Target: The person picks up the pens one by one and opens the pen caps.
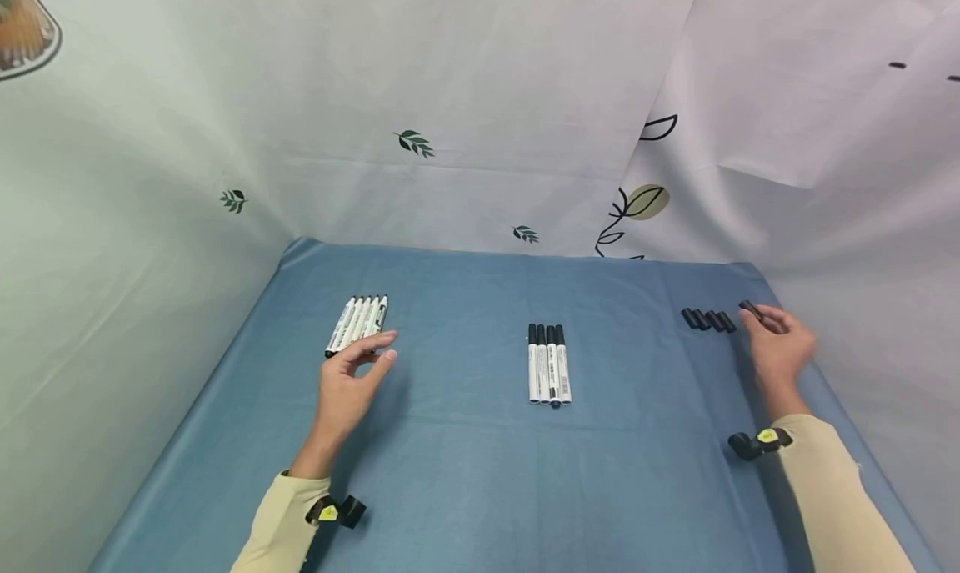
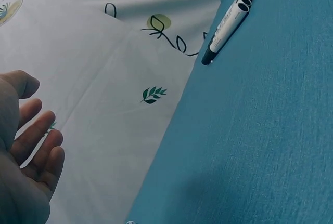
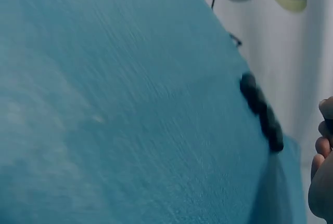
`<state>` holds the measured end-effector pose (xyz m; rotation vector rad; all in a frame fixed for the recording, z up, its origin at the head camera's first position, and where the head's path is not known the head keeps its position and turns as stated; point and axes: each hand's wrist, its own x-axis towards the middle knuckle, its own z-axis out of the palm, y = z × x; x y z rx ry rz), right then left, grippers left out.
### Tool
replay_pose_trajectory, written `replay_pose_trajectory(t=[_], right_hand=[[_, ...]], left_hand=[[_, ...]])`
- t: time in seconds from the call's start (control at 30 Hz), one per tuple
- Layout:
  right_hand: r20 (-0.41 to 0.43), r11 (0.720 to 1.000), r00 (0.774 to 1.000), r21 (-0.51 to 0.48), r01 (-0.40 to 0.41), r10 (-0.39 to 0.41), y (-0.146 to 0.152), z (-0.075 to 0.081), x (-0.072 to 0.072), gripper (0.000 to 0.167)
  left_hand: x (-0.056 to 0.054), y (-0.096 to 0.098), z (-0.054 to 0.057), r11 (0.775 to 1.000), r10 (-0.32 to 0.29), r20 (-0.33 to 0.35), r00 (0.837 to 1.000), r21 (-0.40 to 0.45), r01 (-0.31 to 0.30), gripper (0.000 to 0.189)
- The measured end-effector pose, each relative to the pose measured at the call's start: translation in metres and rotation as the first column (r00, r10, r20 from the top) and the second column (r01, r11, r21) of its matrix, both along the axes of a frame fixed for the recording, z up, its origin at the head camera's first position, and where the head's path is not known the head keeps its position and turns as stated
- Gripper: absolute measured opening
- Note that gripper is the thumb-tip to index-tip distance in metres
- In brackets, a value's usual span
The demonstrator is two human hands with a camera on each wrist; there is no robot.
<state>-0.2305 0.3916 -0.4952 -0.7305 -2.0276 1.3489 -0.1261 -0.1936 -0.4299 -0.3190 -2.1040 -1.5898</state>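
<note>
My right hand pinches a black marker cap between thumb and fingers, at the far right of the blue cloth. Just left of it, several more black caps lie side by side in a slanted row. In the right wrist view these caps look blurred, and only the edge of the right hand shows. My left hand hovers with fingers spread and nothing in them. Beyond its fingertips lie several white markers without caps, their lower ends partly hidden by the hand.
Near the middle of the blue cloth lie several white markers with black caps, lined up in parallel. White curtains with leaf prints rise behind and along both sides. Each wrist wears a small black camera.
</note>
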Motion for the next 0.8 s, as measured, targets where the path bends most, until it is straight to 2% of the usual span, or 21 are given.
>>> replay_pose_trajectory(t=[0.2,0.33,0.47,0.7,0.8], right_hand=[[0.077,0.999,0.996,-0.019,0.042,-0.04,0.011,-0.007,-0.007,0.03],[0.133,0.999,0.99,0.018,0.05,-0.052,0.011,-0.01,-0.009,0.038],[0.155,0.995,0.986,0.081,0.05,-0.062,0.011,-0.015,-0.011,0.043],[0.187,0.991,0.98,0.123,0.043,-0.066,0.009,-0.02,-0.014,0.046],[0.205,0.989,0.976,0.139,0.039,-0.068,0.008,-0.022,-0.014,0.046]], left_hand=[[0.002,0.001,0.0,1.0,-0.003,-0.002,1.0,0.002,0.003,0.018],[0.002,0.001,0.0,1.0,0.0,0.003,1.0,-0.002,0.0,0.018],[0.003,0.001,0.0,1.0,0.002,0.004,1.0,-0.008,-0.002,0.018],[0.003,0.001,0.002,1.0,-0.016,-0.02,1.0,0.009,0.016,0.018],[0.002,0.0,-0.002,1.0,-0.014,-0.028,1.0,0.002,0.014,0.018]])
